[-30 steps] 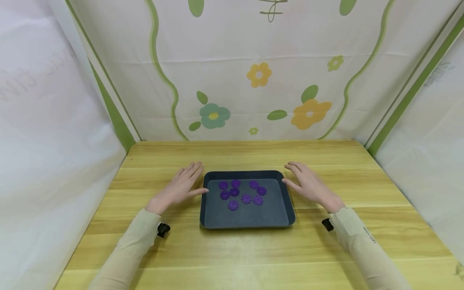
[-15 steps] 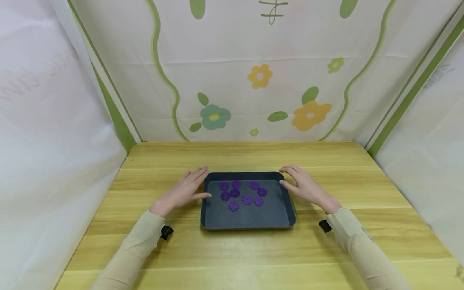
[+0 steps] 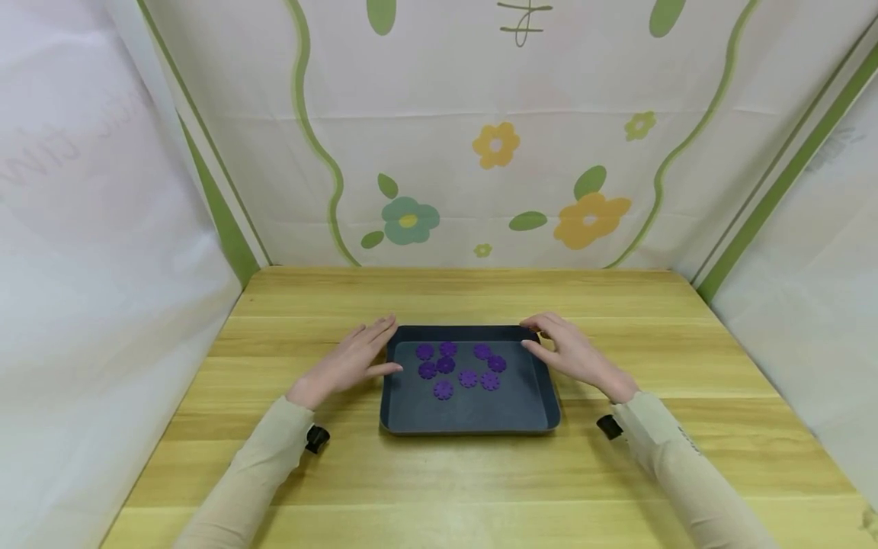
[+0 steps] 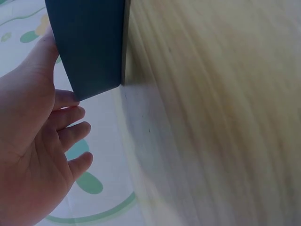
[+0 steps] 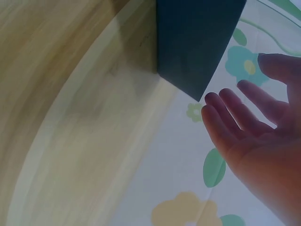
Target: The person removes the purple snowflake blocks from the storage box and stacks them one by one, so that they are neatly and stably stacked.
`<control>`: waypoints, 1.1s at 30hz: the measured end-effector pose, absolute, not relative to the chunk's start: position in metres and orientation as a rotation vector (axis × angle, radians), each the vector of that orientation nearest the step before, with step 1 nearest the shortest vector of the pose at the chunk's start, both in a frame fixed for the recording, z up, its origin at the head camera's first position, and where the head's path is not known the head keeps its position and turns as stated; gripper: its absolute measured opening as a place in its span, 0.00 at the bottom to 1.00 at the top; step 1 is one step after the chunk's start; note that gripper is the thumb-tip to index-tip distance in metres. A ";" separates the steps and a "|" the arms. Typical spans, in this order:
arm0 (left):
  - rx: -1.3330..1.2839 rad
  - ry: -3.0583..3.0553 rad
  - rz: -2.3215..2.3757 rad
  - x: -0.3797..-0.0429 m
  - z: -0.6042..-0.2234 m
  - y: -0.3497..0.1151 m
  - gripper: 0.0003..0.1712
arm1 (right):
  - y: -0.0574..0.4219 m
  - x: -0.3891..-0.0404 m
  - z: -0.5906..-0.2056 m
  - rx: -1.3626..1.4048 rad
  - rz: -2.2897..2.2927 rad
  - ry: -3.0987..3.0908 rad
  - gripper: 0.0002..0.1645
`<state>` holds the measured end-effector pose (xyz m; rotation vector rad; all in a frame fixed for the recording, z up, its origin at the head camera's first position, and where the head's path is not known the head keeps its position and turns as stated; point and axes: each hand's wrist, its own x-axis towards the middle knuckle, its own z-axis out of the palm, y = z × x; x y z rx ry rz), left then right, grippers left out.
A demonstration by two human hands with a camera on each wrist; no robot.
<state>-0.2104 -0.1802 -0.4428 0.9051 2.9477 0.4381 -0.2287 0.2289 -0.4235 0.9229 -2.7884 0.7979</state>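
A dark grey rectangular tray lies on the wooden table, with several purple scalloped discs spread over its floor. My left hand is at the tray's far left corner, fingers extended and thumb reaching over the left rim. From the left wrist, the index fingertip shows right at the corner of the tray wall. On the other side, my right hand is at the far right corner, its thumb over the rim and fingers slightly bent. In the right wrist view, its fingertips are close to the tray's corner.
The light wooden table runs up to a white cloth backdrop printed with flowers and leaves. White cloth walls flank it on both sides. A black wrist strap shows below the left sleeve.
Both hands have moved inward to the tray's far corners, the right one still shifting left over the last half second. Tray and discs look unmoved.
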 end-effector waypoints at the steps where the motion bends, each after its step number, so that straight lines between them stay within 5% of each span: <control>1: 0.908 2.950 0.434 -0.210 -0.443 -0.180 0.49 | 0.228 -0.229 -0.423 0.926 0.807 -2.793 0.21; 33: 0.918 2.953 0.412 -0.208 -0.439 -0.179 0.48 | 0.200 -0.236 -0.426 1.076 0.852 -2.971 0.18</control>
